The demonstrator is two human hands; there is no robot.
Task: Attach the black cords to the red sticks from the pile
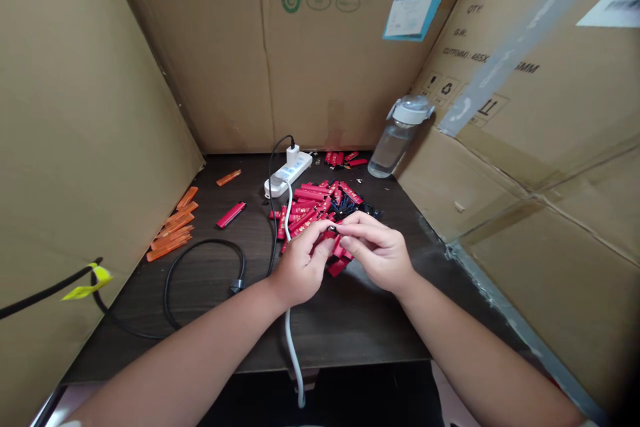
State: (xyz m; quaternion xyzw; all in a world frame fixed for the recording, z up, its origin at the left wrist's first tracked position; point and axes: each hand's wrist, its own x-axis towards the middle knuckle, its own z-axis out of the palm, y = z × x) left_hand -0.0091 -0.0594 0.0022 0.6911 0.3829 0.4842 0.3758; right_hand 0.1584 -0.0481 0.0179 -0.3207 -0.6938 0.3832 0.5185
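My left hand point(303, 267) and my right hand point(380, 253) meet over the middle of the dark table, both closed in a pinch. Between their fingertips is a small dark piece point(332, 229) with a shiny spot, mostly covered by the fingers, so its kind is unclear. Right behind and below the hands spreads a pile of red oblong pieces point(313, 195) with gold markings, shaped like lighters. Small black parts point(367, 209) lie at the pile's right side. A single red oblong piece point(231, 215) with a dark end rests apart on the left.
Orange translucent strips point(173, 230) lie along the left cardboard wall point(75, 113). A white power strip point(300, 167) with plugs stands behind the pile. A black cable point(167, 287) loops at left; a white cable point(291, 340) runs under my left wrist. A water bottle point(393, 147) leans back right.
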